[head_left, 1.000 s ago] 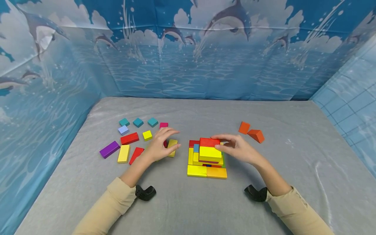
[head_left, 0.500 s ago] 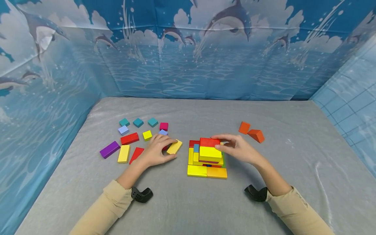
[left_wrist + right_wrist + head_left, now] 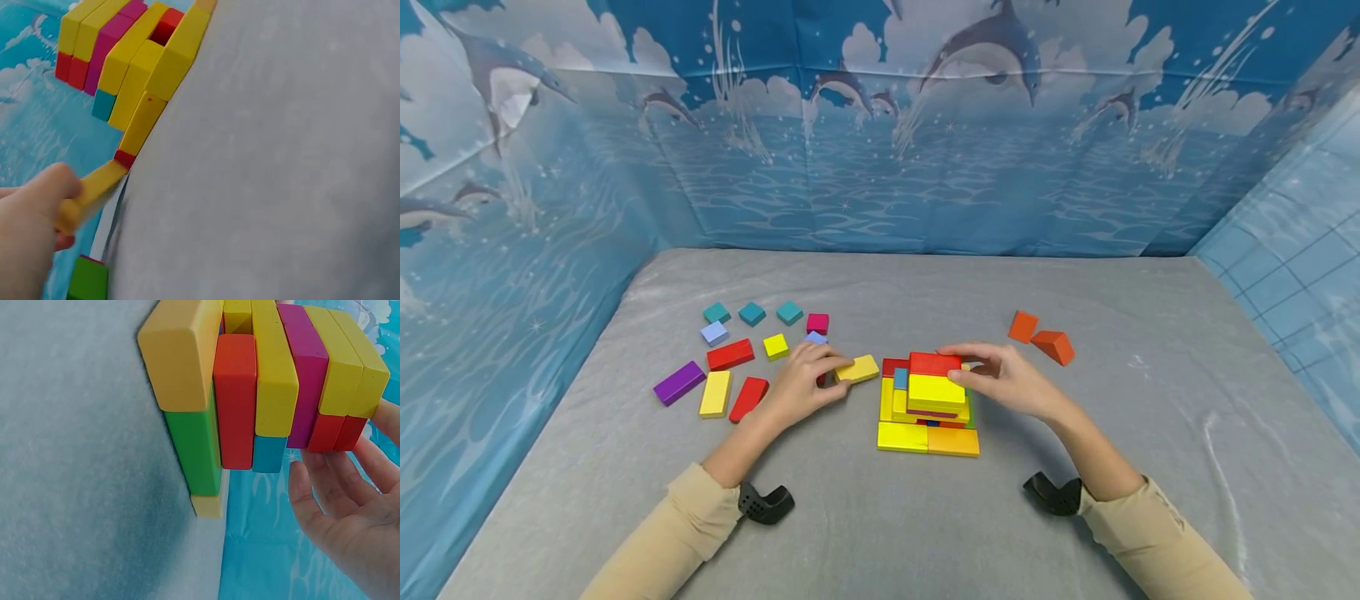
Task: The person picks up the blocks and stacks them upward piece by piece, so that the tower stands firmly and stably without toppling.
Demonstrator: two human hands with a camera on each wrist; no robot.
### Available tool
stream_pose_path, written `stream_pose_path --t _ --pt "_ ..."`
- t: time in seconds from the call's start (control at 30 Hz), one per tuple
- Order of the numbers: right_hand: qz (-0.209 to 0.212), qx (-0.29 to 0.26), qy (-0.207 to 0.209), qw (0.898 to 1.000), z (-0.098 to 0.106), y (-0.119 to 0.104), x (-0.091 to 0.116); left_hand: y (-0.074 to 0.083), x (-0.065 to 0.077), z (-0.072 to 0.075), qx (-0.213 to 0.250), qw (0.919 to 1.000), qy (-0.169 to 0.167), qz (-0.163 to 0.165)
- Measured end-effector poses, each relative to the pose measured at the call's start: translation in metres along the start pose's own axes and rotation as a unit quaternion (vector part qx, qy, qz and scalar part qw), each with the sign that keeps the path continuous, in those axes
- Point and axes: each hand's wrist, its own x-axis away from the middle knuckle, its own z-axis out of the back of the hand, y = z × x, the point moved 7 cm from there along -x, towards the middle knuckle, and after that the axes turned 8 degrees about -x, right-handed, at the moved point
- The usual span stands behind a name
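Observation:
My left hand (image 3: 801,385) pinches one end of a yellow rectangular block (image 3: 861,368), whose other end points at the left side of a stepped block stack (image 3: 904,436). In the left wrist view the yellow block (image 3: 100,185) reaches close to a red block (image 3: 125,159) low in that stack. My right hand (image 3: 1013,383) holds the stack's top layer from the right, thumb at a yellow block (image 3: 936,390), forefinger along a red block (image 3: 934,363). Seen from the right wrist, yellow, red, magenta, teal and green blocks (image 3: 194,453) make up the layers.
Loose blocks lie left: a purple one (image 3: 679,383), several teal ones (image 3: 752,313), red ones (image 3: 730,355), and another yellow one (image 3: 716,394). Two orange blocks (image 3: 1053,347) lie beyond my right hand. A dolphin-print curtain (image 3: 880,167) hangs behind the grey-covered table (image 3: 887,533).
My left hand has gone from hovering open over the yellow block to pinching it. The block has turned and shifted right, nearer the stack. The right hand has stayed in place.

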Motion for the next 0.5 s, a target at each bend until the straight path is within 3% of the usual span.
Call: stream_pose_path --t 0.2,0.37,0.5 --pt "-0.001 -0.001 0.002 1.0 0.0 0.0 -0.001 0.008 -0.013 0.014 0.113 0.9916 0.048 0.041" --pt "0.002 -0.002 0.004 1.0 -0.001 0.0 -0.001 0.031 -0.032 0.021 0.153 0.9865 0.057 0.015" --pt "-0.004 -0.012 0.005 1.0 -0.001 0.001 -0.001 0.05 -0.044 0.017 0.173 0.9843 0.032 -0.008"
